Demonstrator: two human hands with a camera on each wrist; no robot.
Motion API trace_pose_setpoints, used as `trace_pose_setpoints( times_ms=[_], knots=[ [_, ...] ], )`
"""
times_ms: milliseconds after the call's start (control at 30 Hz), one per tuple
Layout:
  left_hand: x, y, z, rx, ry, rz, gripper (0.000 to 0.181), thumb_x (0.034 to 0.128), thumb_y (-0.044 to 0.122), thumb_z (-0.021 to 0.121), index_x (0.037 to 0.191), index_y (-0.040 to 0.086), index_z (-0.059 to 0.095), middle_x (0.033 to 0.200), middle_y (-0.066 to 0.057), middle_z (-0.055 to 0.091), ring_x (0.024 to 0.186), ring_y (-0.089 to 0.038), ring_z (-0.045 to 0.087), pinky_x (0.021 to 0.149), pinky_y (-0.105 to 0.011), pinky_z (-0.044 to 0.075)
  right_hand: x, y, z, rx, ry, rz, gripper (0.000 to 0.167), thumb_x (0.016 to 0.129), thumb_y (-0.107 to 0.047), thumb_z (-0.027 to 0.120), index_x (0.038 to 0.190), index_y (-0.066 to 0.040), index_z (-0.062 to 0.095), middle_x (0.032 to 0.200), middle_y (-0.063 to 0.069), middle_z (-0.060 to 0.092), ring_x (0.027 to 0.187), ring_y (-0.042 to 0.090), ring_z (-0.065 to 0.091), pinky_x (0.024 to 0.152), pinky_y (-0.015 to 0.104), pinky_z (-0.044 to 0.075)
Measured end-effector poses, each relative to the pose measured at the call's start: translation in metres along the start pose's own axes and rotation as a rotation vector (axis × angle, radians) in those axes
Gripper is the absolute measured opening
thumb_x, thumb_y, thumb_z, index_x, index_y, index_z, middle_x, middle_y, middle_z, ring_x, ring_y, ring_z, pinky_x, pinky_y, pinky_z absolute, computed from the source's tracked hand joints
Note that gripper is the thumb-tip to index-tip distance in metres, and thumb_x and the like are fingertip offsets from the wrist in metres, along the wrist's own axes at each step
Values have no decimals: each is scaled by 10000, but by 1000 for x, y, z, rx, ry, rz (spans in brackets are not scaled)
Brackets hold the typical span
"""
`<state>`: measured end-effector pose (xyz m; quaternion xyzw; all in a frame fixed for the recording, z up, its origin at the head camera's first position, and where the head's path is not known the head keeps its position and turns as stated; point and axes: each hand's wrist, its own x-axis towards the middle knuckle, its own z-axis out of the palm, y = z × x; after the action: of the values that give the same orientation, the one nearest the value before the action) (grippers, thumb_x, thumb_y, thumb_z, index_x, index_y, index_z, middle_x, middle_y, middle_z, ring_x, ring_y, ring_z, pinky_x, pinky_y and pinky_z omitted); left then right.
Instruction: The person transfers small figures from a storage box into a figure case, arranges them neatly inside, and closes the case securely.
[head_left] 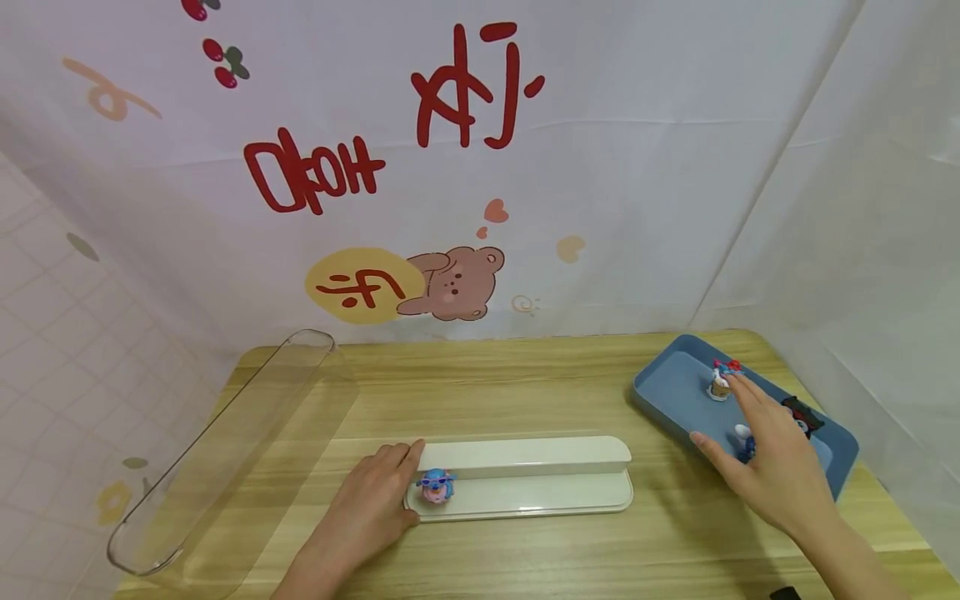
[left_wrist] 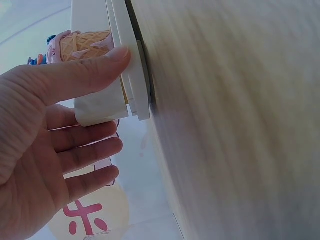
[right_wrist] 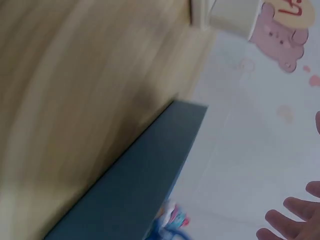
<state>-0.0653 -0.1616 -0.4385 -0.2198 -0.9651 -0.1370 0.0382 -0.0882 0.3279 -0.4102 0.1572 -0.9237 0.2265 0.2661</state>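
Note:
My left hand (head_left: pixel 375 492) grips the left end of a white two-step display stand (head_left: pixel 525 493), thumb at the front edge and fingers behind. On the lower step, beside that hand, stands a small blue figurine (head_left: pixel 436 486) with sunglasses on a pink base; its waffle-patterned side (left_wrist: pixel 85 45) shows in the left wrist view. Over the blue tray (head_left: pixel 671 398) at the right, my right hand (head_left: pixel 776 458) hovers with its fingers spread, holding nothing. Close to its fingertips is a figurine (head_left: pixel 719 385) with a red and blue top. Another blue-and-white figurine (head_left: pixel 746 442) is partly hidden by the hand.
A dark figurine (head_left: pixel 802 415) lies at the tray's right side. A long clear plastic cover (head_left: pixel 240 450) stands at the left of the wooden table (head_left: pixel 480 383). Behind is a white printed curtain (head_left: pixel 637 208). A small black object (head_left: pixel 785 593) shows at the bottom edge.

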Motion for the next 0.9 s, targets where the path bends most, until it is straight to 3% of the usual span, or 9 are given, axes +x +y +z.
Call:
trace_pose_setpoints(
  times_ms=[167,367,733,833,900],
  knots=[
    [0,0,0,-6,-8,-6,934,632,126,1003,1431,-78,565,1289,-158,649,1203,-320,607,1002,-524,520,-10,22,-8,-41,9,38,1003,774,-274,924,1588,-1,405,1521,330,472,1181,612,517,967,770,370],
    [-1,0,0,-1,-18,-15,927,638,130,1006,1430,-73,568,1296,-154,647,1207,-314,604,1004,-521,520,-21,44,-13,-73,-26,114,1015,812,-319,899,1588,51,360,1527,373,428,1246,678,444,1014,805,306],
    [0,1,0,-1,1,-1,905,639,121,998,1419,-67,577,1278,-143,651,1204,-320,604,1001,-546,519,-32,70,-22,-195,-276,359,1067,927,-482,780,1586,135,211,1461,479,371,1156,715,432,806,804,407],
    [0,0,1,0,5,1,903,638,119,997,1416,-68,579,1275,-142,652,1201,-318,605,996,-540,521,-31,74,-24,-226,-329,416,1063,937,-547,741,1563,152,241,1408,484,401,1088,711,473,730,759,458],
    [0,0,1,2,8,2,903,635,120,998,1414,-70,581,1271,-140,653,1197,-316,606,992,-535,522,-31,77,-24,-236,-357,445,1054,938,-577,724,1541,163,278,1369,481,429,963,647,562,628,665,503]
  ],
)
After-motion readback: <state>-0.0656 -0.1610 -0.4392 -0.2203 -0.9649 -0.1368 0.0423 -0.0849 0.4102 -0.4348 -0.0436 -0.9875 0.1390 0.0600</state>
